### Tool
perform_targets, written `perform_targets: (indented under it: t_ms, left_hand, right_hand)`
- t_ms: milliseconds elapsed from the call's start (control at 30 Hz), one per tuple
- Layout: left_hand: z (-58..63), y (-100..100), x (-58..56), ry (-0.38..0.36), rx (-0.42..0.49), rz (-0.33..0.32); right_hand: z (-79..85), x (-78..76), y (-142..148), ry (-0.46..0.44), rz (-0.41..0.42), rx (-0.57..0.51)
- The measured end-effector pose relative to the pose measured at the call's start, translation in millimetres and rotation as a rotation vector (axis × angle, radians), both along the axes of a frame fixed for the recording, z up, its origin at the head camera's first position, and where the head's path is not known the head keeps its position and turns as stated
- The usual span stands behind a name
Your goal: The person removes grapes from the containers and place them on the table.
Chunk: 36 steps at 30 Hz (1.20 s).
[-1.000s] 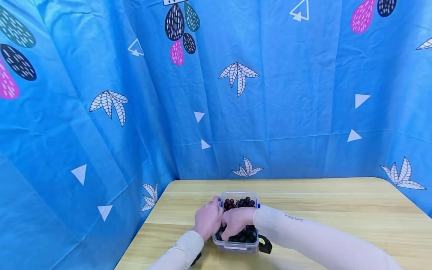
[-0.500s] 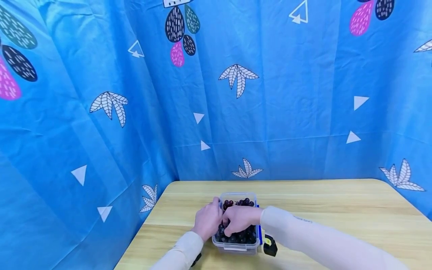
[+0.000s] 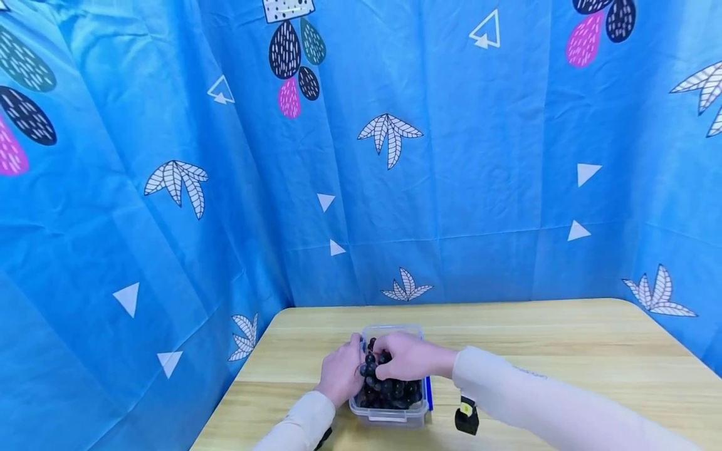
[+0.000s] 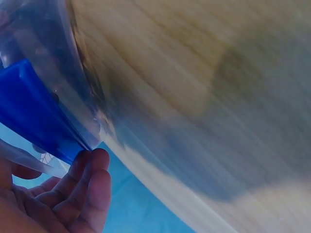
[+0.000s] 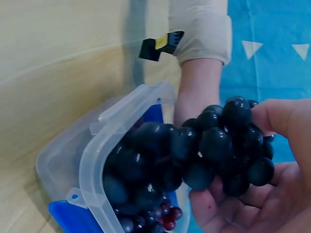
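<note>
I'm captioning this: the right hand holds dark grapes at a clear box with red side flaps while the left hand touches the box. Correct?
Not quite: the side flaps are blue, not red, as the left wrist view shows. The right hand does hold dark grapes, and the left hand touches the clear box.

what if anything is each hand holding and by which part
The right hand holds a bunch of dark grapes by the grapes at one end; the left hand grips the clear container at a blue side clip.

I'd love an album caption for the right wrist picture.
The right hand grips a bunch of dark grapes over an open clear container, reddish grapes showing inside.
</note>
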State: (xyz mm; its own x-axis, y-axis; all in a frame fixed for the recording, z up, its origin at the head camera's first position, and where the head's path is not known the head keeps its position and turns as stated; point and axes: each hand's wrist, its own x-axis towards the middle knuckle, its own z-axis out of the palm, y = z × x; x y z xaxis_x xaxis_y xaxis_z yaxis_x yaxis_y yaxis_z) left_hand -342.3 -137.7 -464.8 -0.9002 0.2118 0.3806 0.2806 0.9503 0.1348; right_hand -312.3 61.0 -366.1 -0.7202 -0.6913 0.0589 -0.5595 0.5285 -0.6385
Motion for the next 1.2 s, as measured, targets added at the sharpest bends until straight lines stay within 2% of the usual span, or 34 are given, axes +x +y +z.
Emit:
perform_targets:
  t_ms: [133,267,400,767,1200]
  left_hand:
    - [-0.3,2,-1.0,-0.062,0.049,0.043]
    - [-0.6,3,-1.3,-0.082,0.068,0.067]
    - [-1.3,3,-1.4,-0.080,0.080,0.076]
    - [0.7,3,1.0,-0.085,0.099,0.050]
    - [0.6,3,1.0,-0.087,0.098,0.055]
  right_hand:
    - [6.8,0.3,7,0.048,-0.015,-0.062]
    - [12.7,1.2,14,0.065,-0.039,-0.104]
    - [16.7,2.3,24,0.022,-0.064,-0.142]
    - [19.2,5.6,54,-0.080,-0.161,-0.297]
    - [18.7,14.0,84,-0.154,-0.264,-0.389]
